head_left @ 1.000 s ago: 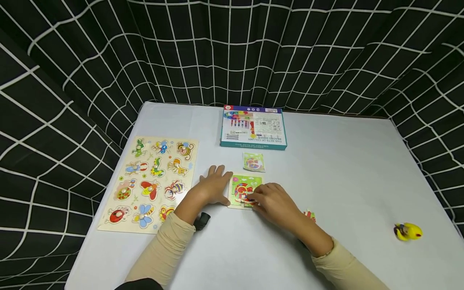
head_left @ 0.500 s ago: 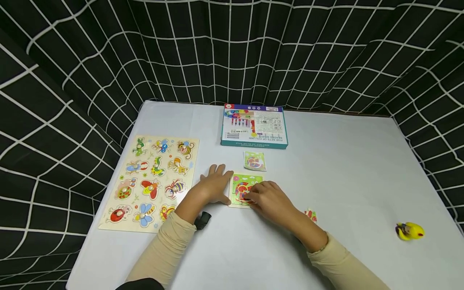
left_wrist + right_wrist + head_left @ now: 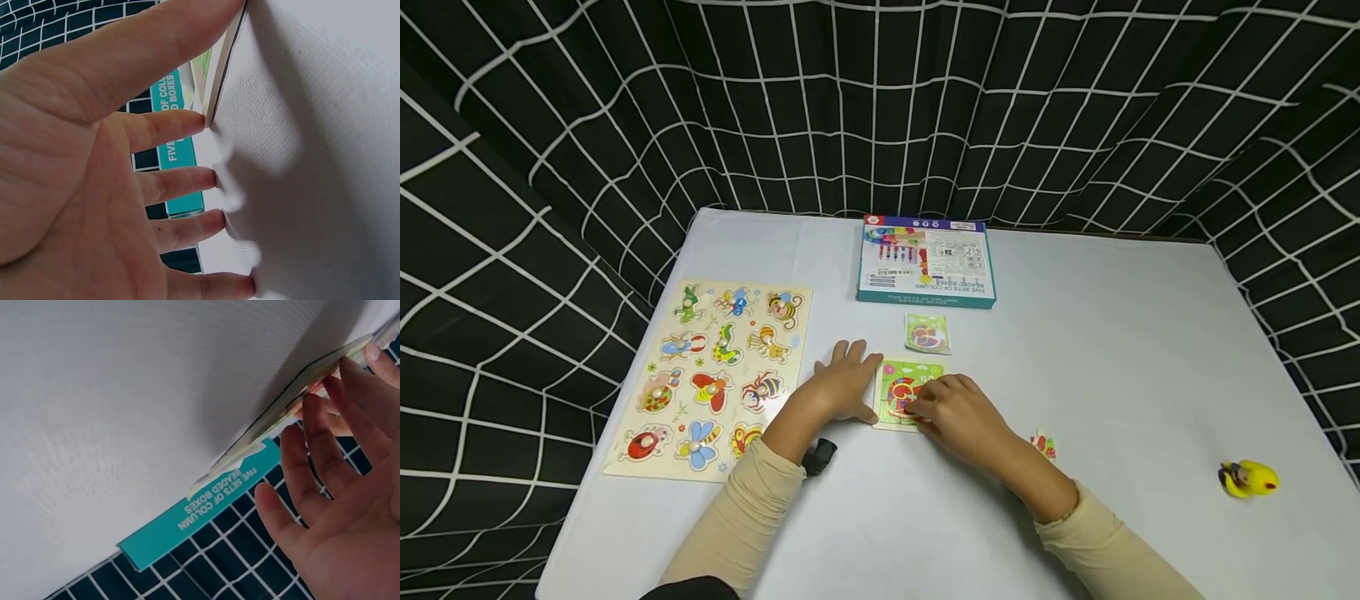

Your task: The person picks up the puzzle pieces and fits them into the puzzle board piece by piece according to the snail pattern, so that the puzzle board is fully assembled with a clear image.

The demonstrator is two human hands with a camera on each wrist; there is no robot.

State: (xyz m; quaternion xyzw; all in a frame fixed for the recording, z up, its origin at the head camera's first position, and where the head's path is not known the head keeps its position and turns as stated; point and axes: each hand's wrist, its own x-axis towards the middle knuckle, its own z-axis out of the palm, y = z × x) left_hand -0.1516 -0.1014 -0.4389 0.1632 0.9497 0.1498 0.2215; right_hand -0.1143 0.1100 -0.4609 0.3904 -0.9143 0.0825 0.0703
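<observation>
A small square jigsaw board (image 3: pixel 912 367) with a red snail-like figure on green lies in the middle of the table. My left hand (image 3: pixel 842 387) rests at its left side with fingers spread. In the left wrist view, the thumb (image 3: pixel 144 53) and forefinger touch the board's edge (image 3: pixel 220 78), and the other fingertips meet the cloth. My right hand (image 3: pixel 958 412) is over the board's lower right, thumb and forefinger close together on a puzzle piece there, mostly hidden beneath the fingers. The right wrist view shows that hand's fingertips (image 3: pixel 310 403) right at the board's face.
A matching picture card (image 3: pixel 927 333) lies beyond the board, with a teal bead-set box (image 3: pixel 925 262) behind it. A wooden insect peg puzzle (image 3: pixel 707 383) is at left. Red-and-green pieces (image 3: pixel 1043 445) lie beside the right forearm, and a yellow toy duck (image 3: pixel 1247 479) stands far right.
The piece under my right fingers, standing out at the board's lower edge a second ago, now lies more in line with its neighbours. My left hand stays in place.
</observation>
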